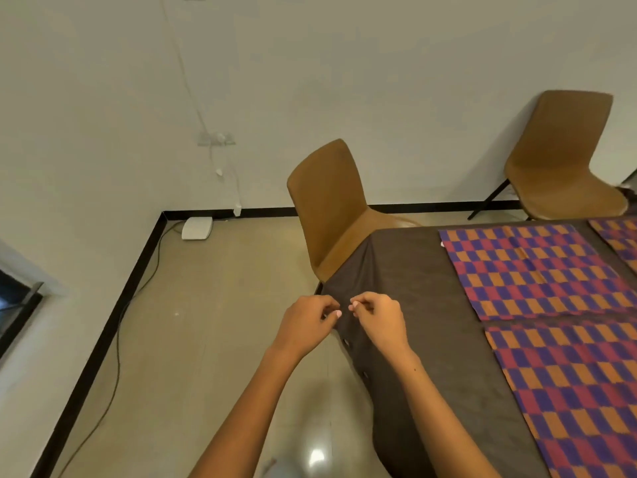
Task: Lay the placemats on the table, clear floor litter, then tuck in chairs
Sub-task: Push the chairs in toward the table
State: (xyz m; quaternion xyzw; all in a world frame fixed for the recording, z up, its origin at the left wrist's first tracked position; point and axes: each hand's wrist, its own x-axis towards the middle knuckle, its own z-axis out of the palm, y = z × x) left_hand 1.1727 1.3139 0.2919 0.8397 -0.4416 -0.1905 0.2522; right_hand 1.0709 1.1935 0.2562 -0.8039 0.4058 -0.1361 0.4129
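A table under a dark brown cloth [406,270] fills the right side. Three checked placemats in blue, red and orange lie flat on it: one at the far end [527,270], one nearer me [579,391], and a corner of a third [620,239] at the right edge. A brown chair [327,208] stands at the table's far corner, its seat partly under the cloth. A second brown chair [558,160] stands away from the table by the wall. My left hand [306,326] and right hand [379,319] are curled close together at the cloth's hanging edge, fingertips pinched; nothing visible in them.
A white box [197,228] sits on the floor in the room's corner, with a dark cable [119,339] trailing along the black skirting. White wires hang down the wall. A window frame [17,305] shows at the left. Beige floor lies open to the left of the table.
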